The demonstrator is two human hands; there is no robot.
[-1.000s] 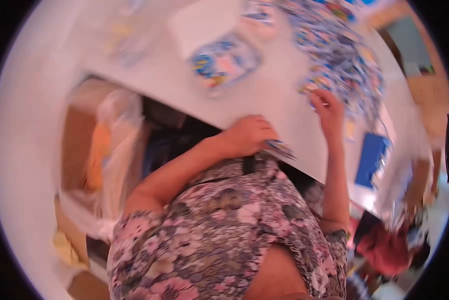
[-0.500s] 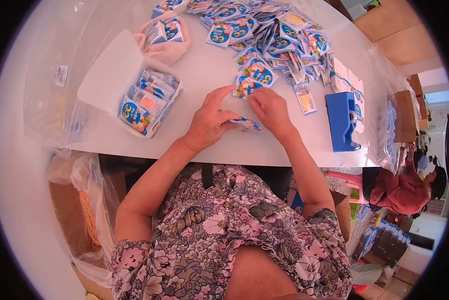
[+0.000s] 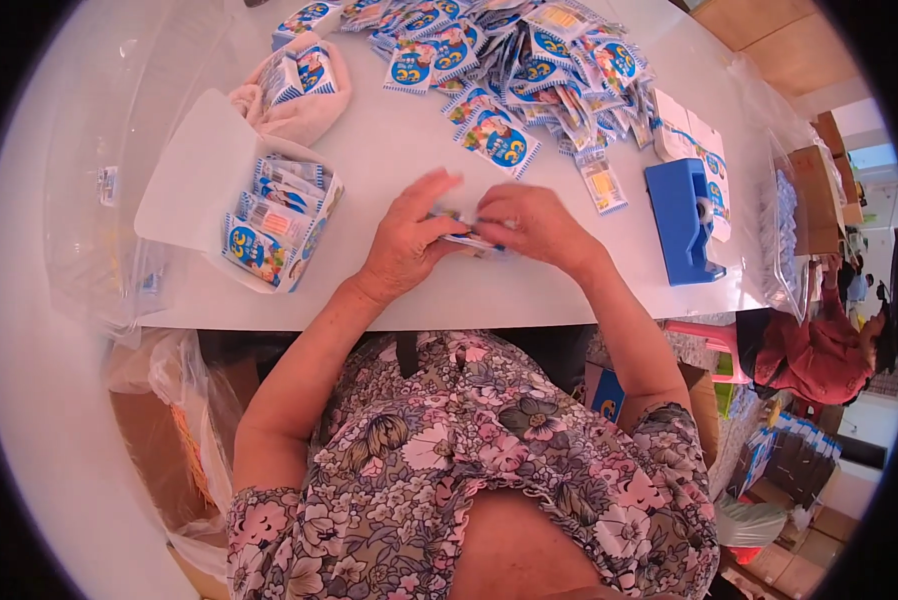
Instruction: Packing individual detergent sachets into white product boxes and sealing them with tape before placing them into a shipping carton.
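Right hand (image 3: pixel 541 226) drawn toward left hand (image 3: pixel 403 242), packets (image 3: pixel 479 244) between fingertips, apparently pinched by both.

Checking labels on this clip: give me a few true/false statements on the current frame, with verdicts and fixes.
1. The left hand and right hand are both at a small packet. True.
2. The white box is to the right of both hands. False: it is to their left.
3. The tape dispenser is blue. True.
4. The loose packets form one neat row. False: most lie in a jumbled heap beyond the hands.
5. The white box's lid is closed. False: it is open, with packets showing inside.
6. Packets also lie in the pink cloth. True.
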